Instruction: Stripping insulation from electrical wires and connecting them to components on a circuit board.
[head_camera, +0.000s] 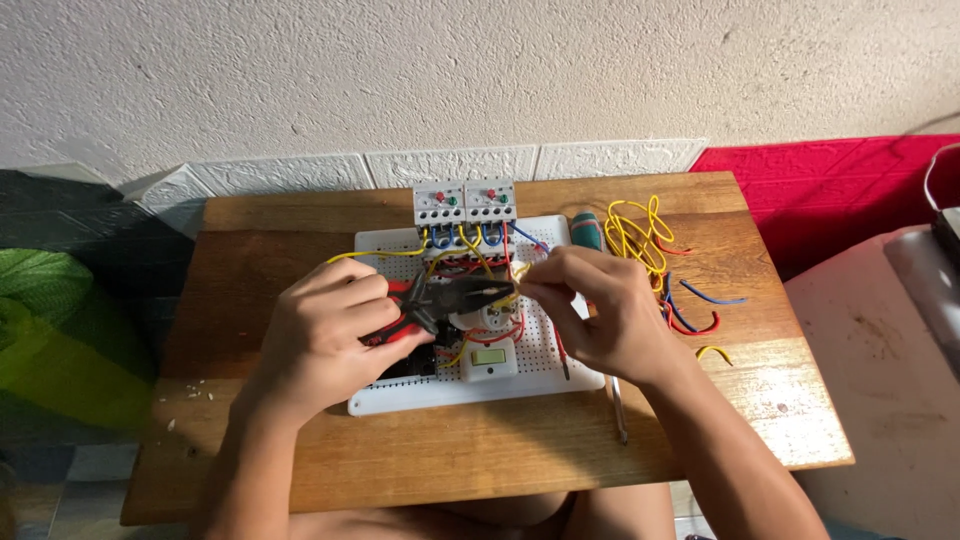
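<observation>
The wooden surface (300, 470) carries a white perforated board (480, 390) at its middle, loose coloured wires (650, 245) toward the right edge, a screwdriver (586, 232) near the far edge, white crumbs (195, 392) by the left edge

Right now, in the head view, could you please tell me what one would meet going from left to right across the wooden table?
Left hand → red-handled pliers → right hand → bundle of loose yellow wires → blue wire.
</observation>
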